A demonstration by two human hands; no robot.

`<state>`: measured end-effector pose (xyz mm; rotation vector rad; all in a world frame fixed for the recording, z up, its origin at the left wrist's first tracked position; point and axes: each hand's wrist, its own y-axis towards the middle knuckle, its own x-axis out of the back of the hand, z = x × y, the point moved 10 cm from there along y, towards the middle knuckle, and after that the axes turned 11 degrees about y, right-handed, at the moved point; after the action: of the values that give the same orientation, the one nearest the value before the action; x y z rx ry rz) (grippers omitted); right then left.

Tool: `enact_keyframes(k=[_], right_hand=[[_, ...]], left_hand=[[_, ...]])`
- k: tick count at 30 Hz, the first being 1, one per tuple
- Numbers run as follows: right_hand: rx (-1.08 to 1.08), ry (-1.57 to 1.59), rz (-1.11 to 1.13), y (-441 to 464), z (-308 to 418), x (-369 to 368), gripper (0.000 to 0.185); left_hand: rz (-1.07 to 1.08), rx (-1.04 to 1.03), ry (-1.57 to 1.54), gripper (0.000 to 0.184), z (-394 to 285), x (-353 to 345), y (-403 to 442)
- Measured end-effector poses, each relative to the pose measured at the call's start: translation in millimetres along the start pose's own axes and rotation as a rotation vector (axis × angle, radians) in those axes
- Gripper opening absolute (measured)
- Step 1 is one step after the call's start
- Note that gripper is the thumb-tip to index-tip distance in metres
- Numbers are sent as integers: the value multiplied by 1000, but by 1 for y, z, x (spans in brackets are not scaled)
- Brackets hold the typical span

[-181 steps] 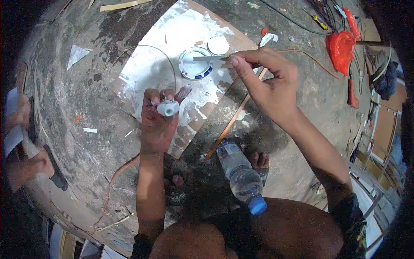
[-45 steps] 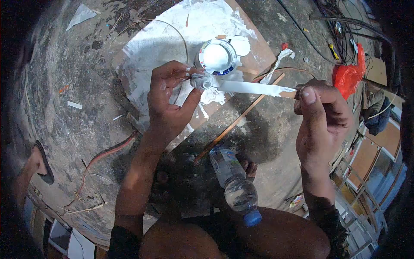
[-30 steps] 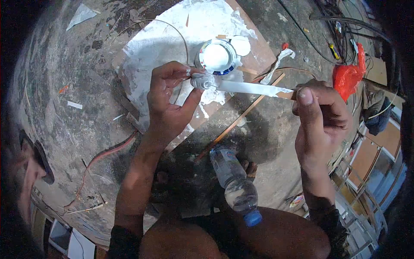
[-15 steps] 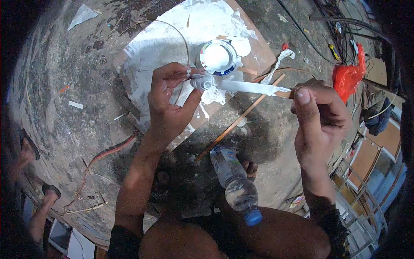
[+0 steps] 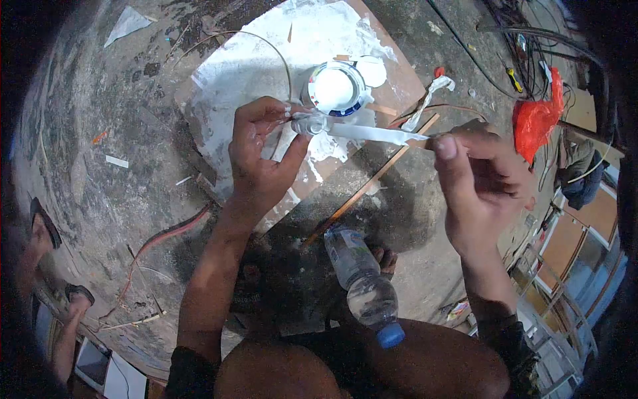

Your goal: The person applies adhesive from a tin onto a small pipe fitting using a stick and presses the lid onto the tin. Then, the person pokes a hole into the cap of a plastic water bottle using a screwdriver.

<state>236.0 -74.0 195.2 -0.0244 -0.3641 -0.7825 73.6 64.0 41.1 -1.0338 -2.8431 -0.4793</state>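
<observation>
Between the thumb and fingers of my left hand (image 5: 266, 143) is a small clear, white-smeared bottle neck piece (image 5: 311, 124), its opening facing right. My right hand (image 5: 475, 176) pinches the right end of a flat stick (image 5: 372, 134) coated in white paste. The stick's left end meets the opening of the piece; whether it goes inside I cannot tell. Just above them an open can of white paste (image 5: 334, 88) stands on a white-smeared board (image 5: 246, 70). A round white lid (image 5: 371, 71) lies at the can's right. Some fingers of my right hand are blurred.
A plastic bottle with a blue cap (image 5: 372, 299) lies near my legs. A thin wooden strip (image 5: 365, 189) crosses the floor beside the board. A red bag (image 5: 535, 123) and cables (image 5: 525, 40) are at the right. Another person's feet (image 5: 78, 299) show at the left edge.
My right hand has moved left with the stick, whose coated end is closer to my left hand. My left hand has barely moved. The other person's feet shifted at the left edge.
</observation>
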Motion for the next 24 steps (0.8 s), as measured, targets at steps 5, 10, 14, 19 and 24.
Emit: enact_keyframes(k=[5,10,14,19,24], right_hand=[[104,-79,28,3,-3,-6,7],[121,-55,27,2,-3,-10,7],[164,-81,57,-1,-2,-15,8],[184,-117,70,-3,1,-20,7],[198,-136,90,-2,-1,-26,7]], left_hand=[[15,62,87,50,20,-5,-11],[34,171,58,50,41,-7,-20],[17,158,74,50,45,-7,-19],[24,126,78,50,43,-7,-17],[11,142,64,48,41,-6,-15]])
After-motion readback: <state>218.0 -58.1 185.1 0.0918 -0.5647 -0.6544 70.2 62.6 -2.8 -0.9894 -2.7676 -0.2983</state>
